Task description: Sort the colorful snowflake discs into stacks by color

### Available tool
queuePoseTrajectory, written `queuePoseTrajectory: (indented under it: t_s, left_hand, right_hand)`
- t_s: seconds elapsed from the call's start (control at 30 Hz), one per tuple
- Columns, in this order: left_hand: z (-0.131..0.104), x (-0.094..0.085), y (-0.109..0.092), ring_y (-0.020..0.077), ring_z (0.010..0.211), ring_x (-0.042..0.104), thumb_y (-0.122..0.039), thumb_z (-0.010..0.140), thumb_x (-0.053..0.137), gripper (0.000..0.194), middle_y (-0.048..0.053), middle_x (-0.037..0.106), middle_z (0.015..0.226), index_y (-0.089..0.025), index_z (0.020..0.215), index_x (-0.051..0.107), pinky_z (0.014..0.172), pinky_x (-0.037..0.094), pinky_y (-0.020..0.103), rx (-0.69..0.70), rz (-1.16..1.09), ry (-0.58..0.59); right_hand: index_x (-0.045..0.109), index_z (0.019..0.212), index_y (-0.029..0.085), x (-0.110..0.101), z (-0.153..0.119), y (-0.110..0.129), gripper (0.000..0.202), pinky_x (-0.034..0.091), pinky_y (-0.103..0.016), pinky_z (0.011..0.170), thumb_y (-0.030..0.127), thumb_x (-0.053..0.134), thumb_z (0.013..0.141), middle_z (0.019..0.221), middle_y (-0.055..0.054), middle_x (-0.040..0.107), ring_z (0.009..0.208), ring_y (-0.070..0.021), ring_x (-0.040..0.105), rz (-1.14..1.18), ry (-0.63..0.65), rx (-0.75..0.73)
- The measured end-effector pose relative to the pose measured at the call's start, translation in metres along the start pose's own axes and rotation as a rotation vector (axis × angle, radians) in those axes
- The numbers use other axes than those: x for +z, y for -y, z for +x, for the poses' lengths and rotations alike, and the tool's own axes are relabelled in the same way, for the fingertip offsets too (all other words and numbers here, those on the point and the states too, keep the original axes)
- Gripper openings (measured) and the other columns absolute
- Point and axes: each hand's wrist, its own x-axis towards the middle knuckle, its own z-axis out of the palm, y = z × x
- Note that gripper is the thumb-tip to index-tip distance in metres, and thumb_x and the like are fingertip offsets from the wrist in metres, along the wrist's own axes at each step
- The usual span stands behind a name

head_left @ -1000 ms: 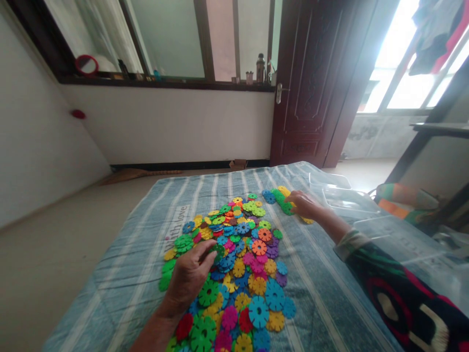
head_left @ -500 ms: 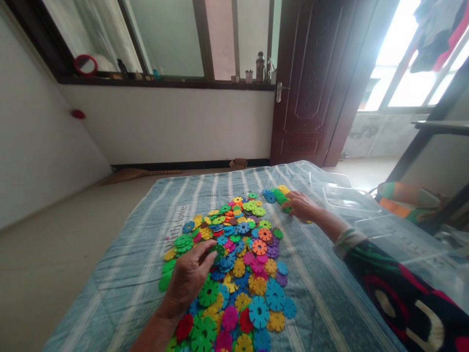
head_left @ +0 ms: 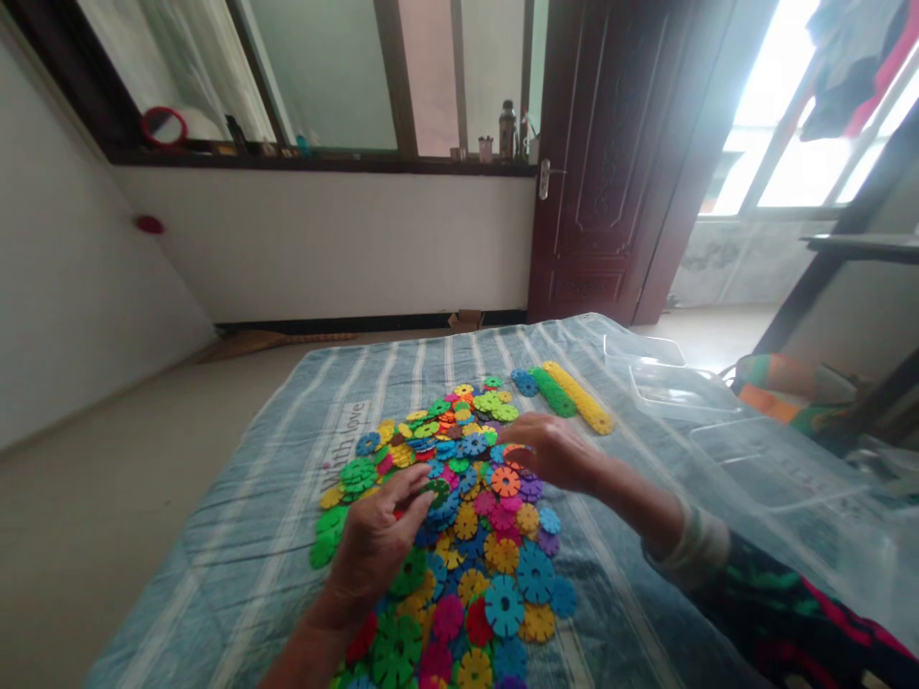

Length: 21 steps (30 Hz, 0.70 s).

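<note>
A heap of colourful notched plastic discs (head_left: 466, 522) lies on the striped blue bedspread. Over its left side, my left hand (head_left: 380, 526) pinches a dark green notched disc (head_left: 437, 493) between thumb and fingers. My right hand (head_left: 549, 455) hovers at the heap's right edge, near some orange discs (head_left: 505, 480); its fingers are bent and apart, with nothing visible in them. Beyond it, overlapping discs lie in rows: a long yellow row (head_left: 578, 397), a shorter green row (head_left: 552, 392) and a short blue group (head_left: 524, 383).
Clear plastic containers (head_left: 682, 392) and lids stand along the bed's right side. The bedspread (head_left: 265, 498) carries printed lettering left of the heap. Past the bed are a dark red door (head_left: 610, 191) and a window ledge (head_left: 323, 165) with small items.
My right hand has left the green row and come back toward the heap, uncovering the green and yellow rows. My left hand has shifted slightly right, still pinching the green disc.
</note>
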Motion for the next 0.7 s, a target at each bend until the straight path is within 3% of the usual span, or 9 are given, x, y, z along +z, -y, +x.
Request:
queuePoseTrajectory:
  t_s: [0.1, 0.17, 0.4, 0.53, 0.63, 0.7]
  left_hand:
    - [-0.004, 0.002, -0.014, 0.0220, 0.093, 0.070, -0.039, 0.073, 0.062, 0.041, 0.006, 0.074, 0.100, -0.017, 0.107, 0.064, 0.082, 0.058, 0.029, -0.030, -0.122, 0.061]
    - [-0.006, 0.003, -0.022, 0.0224, 0.093, 0.070, -0.039, 0.072, 0.064, 0.042, 0.006, 0.073, 0.102, -0.017, 0.108, 0.063, 0.080, 0.058, 0.028, -0.038, -0.183, 0.092]
    - [-0.011, 0.005, -0.031, 0.0226, 0.094, 0.069, -0.040, 0.071, 0.065, 0.044, 0.004, 0.074, 0.099, -0.017, 0.109, 0.061, 0.078, 0.059, 0.027, -0.044, -0.221, 0.159]
    - [-0.009, 0.004, -0.030, 0.0206, 0.088, 0.071, -0.040, 0.073, 0.065, 0.038, 0.003, 0.075, 0.093, -0.017, 0.103, 0.064, 0.076, 0.059, 0.025, -0.017, -0.175, 0.117]
    - [-0.007, 0.001, -0.027, 0.0189, 0.083, 0.072, -0.040, 0.074, 0.063, 0.033, 0.002, 0.076, 0.088, -0.017, 0.097, 0.066, 0.076, 0.058, 0.024, 0.022, -0.114, 0.058]
    - [-0.006, 0.000, -0.025, 0.0182, 0.080, 0.072, -0.040, 0.075, 0.062, 0.030, 0.002, 0.076, 0.086, -0.018, 0.094, 0.067, 0.074, 0.058, 0.023, 0.045, -0.080, 0.044]
  right_hand:
    - [0.068, 0.097, 0.020, 0.013, 0.002, 0.039, 0.015, 0.043, -0.023, 0.070, 0.027, 0.059, 0.086, 0.086, -0.004, 0.067, 0.081, -0.0139, 0.059, 0.103, 0.003, -0.100]
    - [0.067, 0.092, 0.019, 0.020, 0.004, 0.053, 0.012, 0.042, -0.023, 0.068, 0.026, 0.059, 0.086, 0.084, -0.003, 0.067, 0.078, -0.0134, 0.059, 0.123, 0.008, -0.121]
    - [0.066, 0.080, 0.017, 0.030, 0.007, 0.061, 0.016, 0.038, -0.022, 0.061, 0.019, 0.052, 0.087, 0.073, -0.002, 0.065, 0.069, -0.0118, 0.056, 0.119, 0.008, -0.076]
    - [0.067, 0.083, 0.018, 0.013, 0.007, 0.037, 0.014, 0.039, -0.021, 0.065, 0.013, 0.054, 0.083, 0.076, -0.001, 0.066, 0.071, -0.0109, 0.057, 0.102, -0.001, -0.024]
    - [0.068, 0.084, 0.019, -0.010, 0.008, -0.003, 0.016, 0.037, -0.022, 0.065, 0.013, 0.053, 0.083, 0.081, -0.003, 0.067, 0.073, -0.0117, 0.058, -0.026, -0.028, 0.149]
    - [0.069, 0.082, 0.019, -0.025, 0.008, -0.033, 0.016, 0.035, -0.024, 0.062, 0.016, 0.053, 0.082, 0.077, -0.003, 0.067, 0.073, -0.0141, 0.058, -0.171, 0.023, 0.297]
